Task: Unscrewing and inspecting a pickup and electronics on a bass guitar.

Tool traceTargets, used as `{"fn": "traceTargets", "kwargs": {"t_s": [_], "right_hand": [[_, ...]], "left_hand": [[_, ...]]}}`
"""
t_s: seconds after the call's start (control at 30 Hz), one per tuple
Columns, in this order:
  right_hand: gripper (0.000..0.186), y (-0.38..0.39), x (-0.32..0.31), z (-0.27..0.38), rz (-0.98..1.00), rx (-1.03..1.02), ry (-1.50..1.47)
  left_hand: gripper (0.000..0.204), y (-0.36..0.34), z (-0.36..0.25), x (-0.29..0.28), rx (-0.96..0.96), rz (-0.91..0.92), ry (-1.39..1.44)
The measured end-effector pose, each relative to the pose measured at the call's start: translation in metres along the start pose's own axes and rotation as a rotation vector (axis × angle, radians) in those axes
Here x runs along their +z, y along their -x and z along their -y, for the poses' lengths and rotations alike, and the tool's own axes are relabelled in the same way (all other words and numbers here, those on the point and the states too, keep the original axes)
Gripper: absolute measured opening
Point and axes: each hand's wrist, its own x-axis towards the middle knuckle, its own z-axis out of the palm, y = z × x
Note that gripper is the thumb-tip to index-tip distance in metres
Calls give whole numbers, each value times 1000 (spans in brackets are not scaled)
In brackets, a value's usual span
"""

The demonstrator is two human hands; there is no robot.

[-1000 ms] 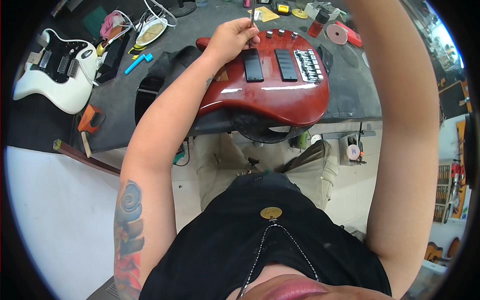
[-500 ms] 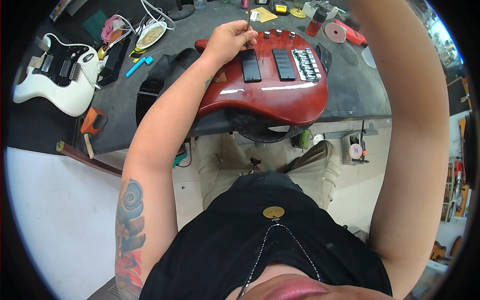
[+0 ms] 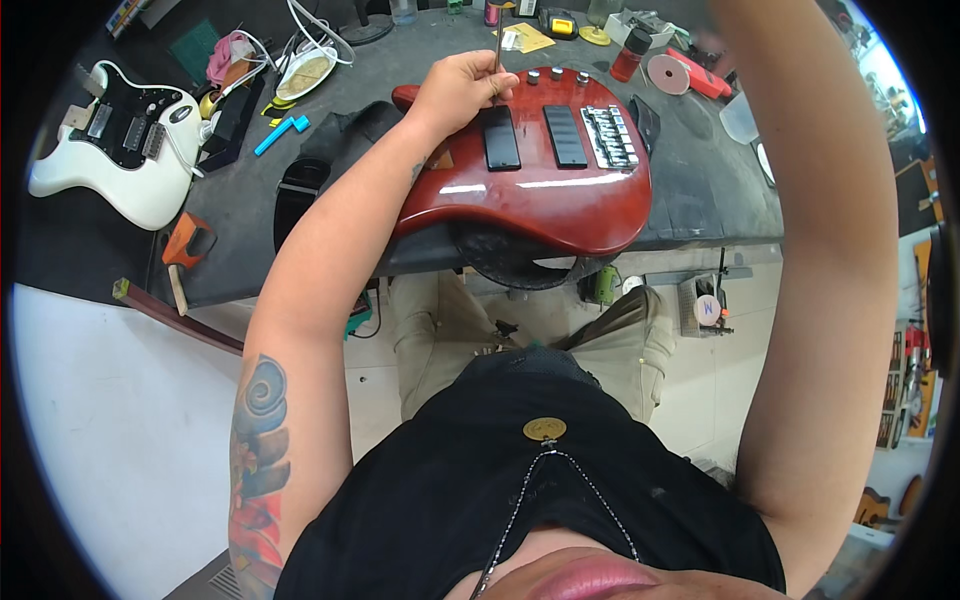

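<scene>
A glossy red-brown electric bass body [image 3: 560, 205] lies on the dark workbench, with two black pickups [image 3: 502, 140], a metal bridge [image 3: 611, 138] and several small metal knobs [image 3: 557, 74]. My left hand [image 3: 465, 90] is at its far left edge, just beyond the left pickup. Thumb and fingers pinch a thin upright metal rod [image 3: 499, 45], which rises out past the top of the picture. Where its lower tip rests is hidden by my fingers. My right arm [image 3: 825, 170] stretches up past the far right of the bench, and its hand is outside the picture.
A white electric guitar body [image 3: 120, 185] lies at the left, near an orange-handled tool [image 3: 186, 240] and a blue tool [image 3: 281, 135]. At the back right are a red bottle [image 3: 630, 55], a pink disc [image 3: 668, 75] and a clear container [image 3: 740, 118]. A strap [image 3: 525, 270] hangs over the front edge.
The whole view has shifted slightly. My left hand keeps its pinch on the rod at nearly the same spot on the bass, and my right arm stays raised.
</scene>
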Motion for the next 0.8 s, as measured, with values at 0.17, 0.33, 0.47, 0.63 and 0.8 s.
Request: {"fn": "traceTargets", "kwargs": {"t_s": [0.17,0.33,0.47,0.63,0.8], "right_hand": [[65,-32,29,-1,-167,-54,268],[48,-9,0,-16,65,-256,6],[38,-26,16,-31,-117,-510,168],[36,-11,7,-20,-20,-382,52],[55,-32,30,-14,-174,-44,196]], "left_hand": [[16,-1,-5,2,-24,6,-28],[16,-4,-2,-1,45,21,-55],[17,0,-7,5,-22,27,-35],[20,3,-7,0,-94,9,79],[18,-1,-14,7,-82,27,-4]]}}
